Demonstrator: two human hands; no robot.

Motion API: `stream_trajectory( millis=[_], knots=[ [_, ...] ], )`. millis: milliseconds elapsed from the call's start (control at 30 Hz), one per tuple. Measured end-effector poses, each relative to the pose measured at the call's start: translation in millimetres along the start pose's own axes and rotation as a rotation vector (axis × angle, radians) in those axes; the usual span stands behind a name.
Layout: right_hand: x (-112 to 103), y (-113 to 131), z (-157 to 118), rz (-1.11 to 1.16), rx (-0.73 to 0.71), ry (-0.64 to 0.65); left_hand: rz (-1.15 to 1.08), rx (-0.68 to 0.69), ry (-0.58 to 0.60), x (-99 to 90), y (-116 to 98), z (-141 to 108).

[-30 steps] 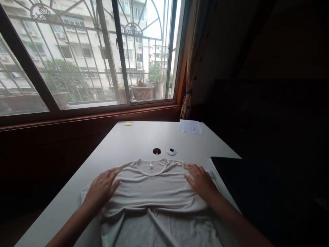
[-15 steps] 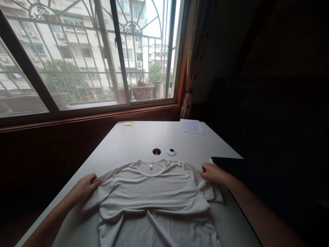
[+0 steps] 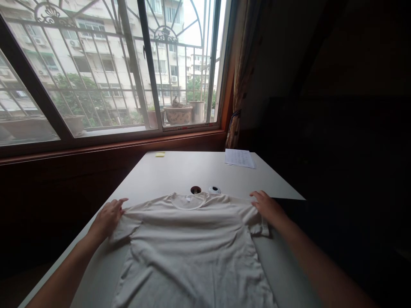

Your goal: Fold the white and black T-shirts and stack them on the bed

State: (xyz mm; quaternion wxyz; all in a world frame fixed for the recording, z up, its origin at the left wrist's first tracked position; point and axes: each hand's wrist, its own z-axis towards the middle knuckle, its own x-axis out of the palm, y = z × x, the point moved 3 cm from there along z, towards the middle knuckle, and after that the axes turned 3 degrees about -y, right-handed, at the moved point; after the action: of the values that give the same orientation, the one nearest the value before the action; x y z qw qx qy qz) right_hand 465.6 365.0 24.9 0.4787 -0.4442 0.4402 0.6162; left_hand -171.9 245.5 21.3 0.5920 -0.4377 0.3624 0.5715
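Observation:
A white short-sleeved T-shirt [image 3: 189, 239] lies spread on the white table [image 3: 189, 169], its neckline toward the far side and its lower part running out of the bottom of the picture. At its left sleeve, my left hand [image 3: 111, 214] rests with the fingers apart. My right hand [image 3: 265, 205] is over the right shoulder and sleeve, fingers extended and loosely spread. Neither hand grips the cloth. Soft creases cross the shirt's body.
Beyond the collar are a round hole [image 3: 195, 189] and a round cap [image 3: 214, 189]. Yellow sticky notes [image 3: 160, 154] and papers [image 3: 240, 158] lie near the far edge. A dark object [image 3: 289, 214] borders the right side, below a window and curtain [image 3: 236, 107].
Both hands have let go of the sleeves and opened. The shirt has shifted away toward the hole and cap, and its large mid-body fold has flattened.

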Motion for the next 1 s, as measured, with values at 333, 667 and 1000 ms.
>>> stream_trajectory(
  millis=[333,667,1000],
  knots=[
    [-2,90,9,0.084,-0.288,-0.045,-0.114,0.362,0.077,9.2,-99,32],
    [16,208,33,0.208,-0.713,0.200,0.013,0.690,0.324,22.3,-198,75],
    [11,211,61,0.032,-0.761,0.423,0.069,0.732,0.420,22.7,-202,96]
  ],
)
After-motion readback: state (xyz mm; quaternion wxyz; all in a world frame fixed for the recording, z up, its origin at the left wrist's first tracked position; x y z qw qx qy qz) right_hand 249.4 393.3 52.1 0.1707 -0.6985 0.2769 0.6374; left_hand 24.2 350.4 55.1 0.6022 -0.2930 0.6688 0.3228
